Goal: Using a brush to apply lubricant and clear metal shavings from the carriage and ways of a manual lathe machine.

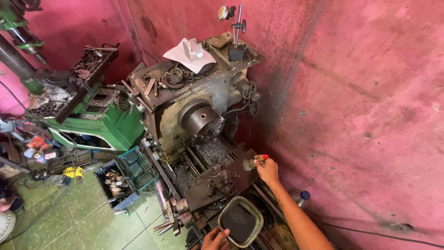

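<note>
Right fingers (264,163) grip a red-handled brush (252,163) (bristles leftward, over the lathe carriage (217,183)); left fingers (221,233) pinch the tray (241,221) rim.

Stained pink walls (370,92), green tile floor (78,213), green machine (99,118) at left.

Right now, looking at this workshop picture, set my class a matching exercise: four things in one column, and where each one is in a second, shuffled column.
Things
1. brush
2. oil tray
3. white paper
4. chuck

Places
A. on top of the lathe headstock
B. gripped at its rim by the left hand
C. held in the right hand over the lathe carriage
D. on the front of the headstock, above the metal chips

Pairs: 1-C, 2-B, 3-A, 4-D
</note>
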